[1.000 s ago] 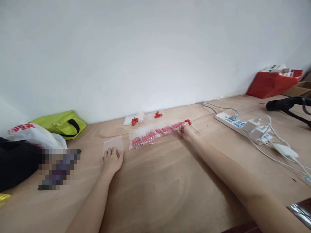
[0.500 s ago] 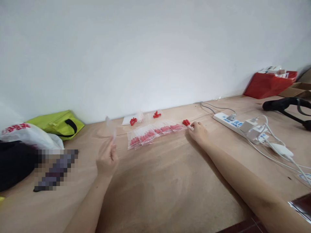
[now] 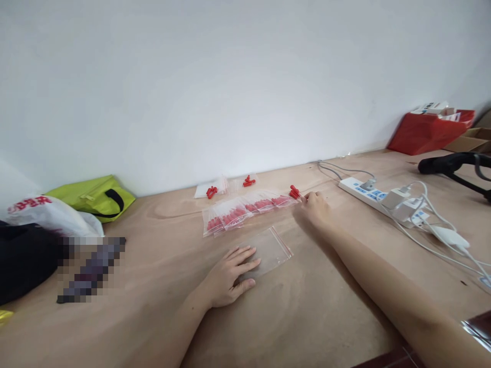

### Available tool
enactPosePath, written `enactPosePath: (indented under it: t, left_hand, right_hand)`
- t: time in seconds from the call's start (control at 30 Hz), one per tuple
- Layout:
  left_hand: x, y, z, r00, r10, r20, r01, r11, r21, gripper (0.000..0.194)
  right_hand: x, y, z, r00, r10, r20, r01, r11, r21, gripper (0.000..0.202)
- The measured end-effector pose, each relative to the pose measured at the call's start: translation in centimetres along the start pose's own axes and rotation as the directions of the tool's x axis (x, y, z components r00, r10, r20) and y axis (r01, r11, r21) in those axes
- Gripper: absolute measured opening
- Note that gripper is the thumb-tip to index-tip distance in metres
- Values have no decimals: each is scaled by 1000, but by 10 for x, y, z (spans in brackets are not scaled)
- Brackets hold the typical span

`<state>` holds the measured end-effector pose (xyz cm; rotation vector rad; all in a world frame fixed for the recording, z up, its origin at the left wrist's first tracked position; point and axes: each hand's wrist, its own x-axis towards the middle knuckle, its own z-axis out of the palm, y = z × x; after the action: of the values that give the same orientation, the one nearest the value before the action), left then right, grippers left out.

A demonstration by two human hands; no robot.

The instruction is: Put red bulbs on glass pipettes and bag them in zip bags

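My left hand (image 3: 232,276) lies flat, fingers spread, on the left end of a clear zip bag (image 3: 270,253) on the wooden table (image 3: 291,317). That bag shows nothing inside. Beyond it runs an overlapping row of zip bags (image 3: 245,209) holding red pieces. At the row's right end, my right hand (image 3: 315,208) has its fingers closed beside a small cluster of red pieces (image 3: 295,191); what it holds, if anything, is too small and blurred to name. Nearer the wall, loose red pieces (image 3: 211,191) and more red pieces (image 3: 248,181) lie on further bags.
A white power strip (image 3: 358,190) with chargers and cables lies right of my right hand. Farther right are a red bag (image 3: 427,134) and a black object (image 3: 448,164). On the left sit a green bag (image 3: 94,197), a white plastic bag (image 3: 65,217) and black cloth (image 3: 26,260).
My left hand has come down and to the right, from holding a raised clear bag to pressing it flat on the table. My right hand stays near the red cluster, whose pieces have shifted slightly.
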<state>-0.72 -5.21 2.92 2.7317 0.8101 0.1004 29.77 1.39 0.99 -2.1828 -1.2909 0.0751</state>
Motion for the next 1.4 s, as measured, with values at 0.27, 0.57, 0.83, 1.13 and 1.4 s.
enactPosePath:
  t: [0.27,0.57,0.83,1.13,1.4]
  left_hand:
    - [2,0,0,1000,-15,11,15,999,-29,42]
    - [2,-3,2,1000,-13,4,13,999,-46,42]
    - [2,-1,1,1000,-15,-11,14,997,-82,42]
    - [2,0,0,999,4,-38,-7,996,-92,53]
    - [2,-1,0,1000,-1,-2,1,996,-87,45]
  right_hand:
    - [-51,6,2,955,-252,158,19,584,811,60]
    - [-71,-5,6,933,-233,273,-142,460,877,77]
    - [-75,-9,4,928,-236,288,-162,441,883,72]
    - [-81,-12,-2,844,-243,478,-395,322,860,46]
    - [-80,-4,-8,693,-427,581,-375,475,796,38]
